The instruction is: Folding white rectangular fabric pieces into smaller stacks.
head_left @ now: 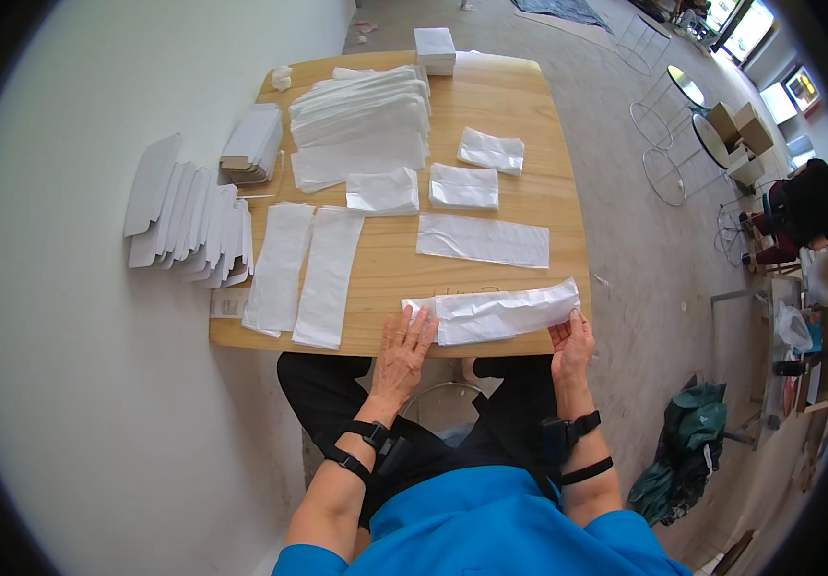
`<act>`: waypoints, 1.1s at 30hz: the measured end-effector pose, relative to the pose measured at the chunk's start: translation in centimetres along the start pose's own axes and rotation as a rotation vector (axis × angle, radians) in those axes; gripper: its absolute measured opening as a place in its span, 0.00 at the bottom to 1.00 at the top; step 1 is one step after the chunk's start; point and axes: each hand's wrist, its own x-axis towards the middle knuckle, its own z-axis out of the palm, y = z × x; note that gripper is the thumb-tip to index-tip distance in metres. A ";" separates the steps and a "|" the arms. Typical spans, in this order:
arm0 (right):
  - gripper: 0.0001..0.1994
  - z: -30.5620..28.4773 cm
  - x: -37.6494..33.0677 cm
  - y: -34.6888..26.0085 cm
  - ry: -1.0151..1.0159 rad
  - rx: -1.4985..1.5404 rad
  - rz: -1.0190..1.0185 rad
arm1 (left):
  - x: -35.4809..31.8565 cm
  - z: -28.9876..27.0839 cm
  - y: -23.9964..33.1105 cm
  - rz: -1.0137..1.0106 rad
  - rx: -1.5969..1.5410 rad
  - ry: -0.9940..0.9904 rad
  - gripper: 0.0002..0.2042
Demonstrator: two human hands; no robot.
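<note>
A long, creased strip of thin white paper (505, 317) lies along the table's near edge. My left hand (402, 357) presses flat on its left end, where a short piece looks folded over; the fingers are stretched out. At the other end, my right hand (572, 344) pinches the slightly raised right corner between thumb and fingers. Just beyond lies another flat white strip (483, 240). Two upright strips, one on the left (280, 264) and one beside it (329, 276), lie left of my left hand.
Folded white packets (464, 187) and a large fanned stack of white sheets (361, 120) cover the wooden table's (385, 259) far part. White boxes (434, 48) stand at the back. White folded cards (189, 216) lean near the left wall. A green bag (692, 432) lies right.
</note>
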 end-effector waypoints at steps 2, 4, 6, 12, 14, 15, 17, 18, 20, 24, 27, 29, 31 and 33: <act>0.09 -0.4 0.2 0.4 0.014 -0.006 0.001 | 0.0 0.0 -0.1 0.002 -0.004 -0.004 0.32; 0.09 -0.6 0.4 0.5 0.040 -0.033 0.002 | 0.2 0.0 -0.1 0.005 -0.008 -0.008 0.32; 0.09 -1.1 0.8 1.1 0.036 -0.035 0.004 | 0.2 -0.2 0.0 0.009 0.024 -0.023 0.33; 0.09 -2.0 0.5 0.6 0.149 -0.140 0.041 | 0.4 -0.5 0.2 0.015 0.024 -0.040 0.33; 0.09 -2.4 0.2 0.5 0.216 -0.208 0.060 | 0.4 -0.6 0.1 0.018 0.010 -0.037 0.33; 0.09 -2.3 -0.1 0.7 0.316 -0.468 -0.148 | 0.5 -0.7 0.1 0.014 -0.002 -0.034 0.34; 0.09 -2.3 -0.7 0.9 0.428 -0.725 -0.359 | 0.5 -1.0 0.1 0.005 -0.020 -0.020 0.33; 0.09 -0.3 -2.4 0.1 0.326 -0.842 -0.476 | 0.2 -1.3 -0.1 -0.030 -0.026 -0.009 0.32; 0.08 2.9 -5.1 -1.0 0.040 -0.888 -0.581 | 0.2 -1.6 0.2 -0.048 -0.094 0.072 0.31; 0.09 8.5 -6.5 1.7 -0.476 -0.448 -0.141 | 0.3 -1.8 0.6 -0.119 -0.285 0.253 0.25; 0.09 10.4 -5.7 4.5 -0.531 -0.360 0.028 | 0.7 -2.0 1.3 -0.180 -0.254 0.262 0.23; 0.09 10.4 -5.0 6.3 -0.527 -0.338 0.124 | 0.9 -1.9 1.5 -0.177 -0.238 0.252 0.21; 0.09 9.9 -4.6 7.5 -0.485 -0.445 0.163 | 1.0 -1.7 1.7 -0.181 -0.229 0.240 0.20; 0.09 9.6 -4.3 8.4 -0.468 -0.418 0.163 | 1.3 -1.4 1.7 -0.187 -0.211 0.222 0.17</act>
